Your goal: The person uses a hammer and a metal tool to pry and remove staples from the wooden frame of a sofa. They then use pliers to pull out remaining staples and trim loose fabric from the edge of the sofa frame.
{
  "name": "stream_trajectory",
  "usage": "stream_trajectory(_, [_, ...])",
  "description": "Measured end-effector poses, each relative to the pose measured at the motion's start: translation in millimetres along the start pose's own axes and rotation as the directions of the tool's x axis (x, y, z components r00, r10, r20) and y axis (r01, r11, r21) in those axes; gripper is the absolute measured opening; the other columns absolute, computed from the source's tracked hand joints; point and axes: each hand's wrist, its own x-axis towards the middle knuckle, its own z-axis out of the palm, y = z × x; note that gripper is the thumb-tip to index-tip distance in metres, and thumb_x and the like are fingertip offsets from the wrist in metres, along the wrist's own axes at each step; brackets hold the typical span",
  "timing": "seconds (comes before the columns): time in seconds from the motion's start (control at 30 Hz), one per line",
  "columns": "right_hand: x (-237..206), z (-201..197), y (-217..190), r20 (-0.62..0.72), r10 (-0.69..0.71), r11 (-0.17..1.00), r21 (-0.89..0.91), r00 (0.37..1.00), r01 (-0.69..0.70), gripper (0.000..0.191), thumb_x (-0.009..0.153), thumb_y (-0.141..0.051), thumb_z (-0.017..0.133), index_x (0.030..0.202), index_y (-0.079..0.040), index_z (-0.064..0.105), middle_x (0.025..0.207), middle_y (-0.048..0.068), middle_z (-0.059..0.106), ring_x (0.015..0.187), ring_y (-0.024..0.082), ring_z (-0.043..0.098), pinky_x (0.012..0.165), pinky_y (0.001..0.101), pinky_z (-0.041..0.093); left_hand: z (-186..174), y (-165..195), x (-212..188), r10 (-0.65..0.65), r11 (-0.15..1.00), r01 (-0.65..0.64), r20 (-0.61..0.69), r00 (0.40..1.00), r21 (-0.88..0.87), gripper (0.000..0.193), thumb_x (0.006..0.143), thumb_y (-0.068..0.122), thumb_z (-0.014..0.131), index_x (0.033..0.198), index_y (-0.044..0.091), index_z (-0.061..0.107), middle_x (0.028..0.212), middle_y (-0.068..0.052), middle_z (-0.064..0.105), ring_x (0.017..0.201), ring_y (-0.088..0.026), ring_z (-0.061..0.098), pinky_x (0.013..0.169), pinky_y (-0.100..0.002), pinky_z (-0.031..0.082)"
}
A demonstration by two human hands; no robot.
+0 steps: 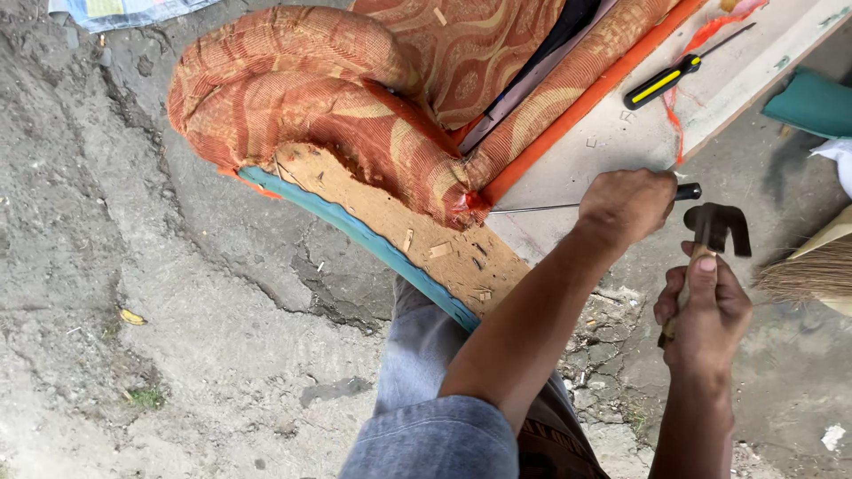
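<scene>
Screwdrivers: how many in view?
2. One screwdriver in the left hand, tip at the upholstery seam; one yellow-and-black screwdriver lying on the board. Others may be hidden.

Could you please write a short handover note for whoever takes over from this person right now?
Left hand: closed around the handle of a long screwdriver, its tip driven in at the torn fabric corner of the upholstered chair piece.
Right hand: gripping a claw hammer by its wooden handle, head raised just behind the screwdriver's handle end.
Nearby: a spare yellow-and-black screwdriver lies on the pale board.
Done: fabric looks lifted along the teal-edged underside, bare board showing.
Left: the corner fabric and orange trim remain attached.
</scene>
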Motion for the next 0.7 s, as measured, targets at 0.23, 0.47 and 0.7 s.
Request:
stream_trajectory(0.23, [-14.1,-23.2,17.9,-0.023,0.023,1.000,0.018,0.999,-0.023,0.037,0.118,-0.029,0.055,0.132,0.005,0.060,0.080,0.004,0.055,0.055,0.010,0.047,0.047,0.0276,0.037,4.4,-14.6,32.3,-0.109,0.994,0.108,-0.049,0.993,-0.022,0.021,0.097,0.018,0.053,0.100,0.012,0.073,0.105,-0.010,0.078,0.094,-0.025,0.078,0.083,-0.041,0.061])
stream_trajectory(0.47, [-17.8,-33.1,21.1,-0.098,0.042,0.999,-0.008,0.994,-0.043,0.037,0.118,-0.030,0.055,0.132,0.004,0.061,0.081,0.006,0.056,0.055,0.011,0.047,0.046,0.0284,0.036,22.7,-1.7,-18.1,0.013,0.999,-0.017,0.129,0.992,0.032,0.014,0.098,0.018,0.058,0.100,0.007,0.067,0.085,-0.010,0.075,0.068,-0.018,0.077,0.060,-0.036,0.060])
stream_trajectory(0.7, [-1.9,-16.2,12.0,-0.028,0.027,0.999,0.048,0.999,-0.025,0.034,0.118,-0.029,0.059,0.131,0.003,0.063,0.082,0.005,0.058,0.056,0.010,0.050,0.047,0.0275,0.037,32.8,2.7,-45.5,0.128,0.990,-0.131,0.058,0.990,0.050,0.012,0.096,0.020,0.062,0.098,0.011,0.069,0.078,-0.005,0.073,0.063,-0.015,0.071,0.052,-0.034,0.054])
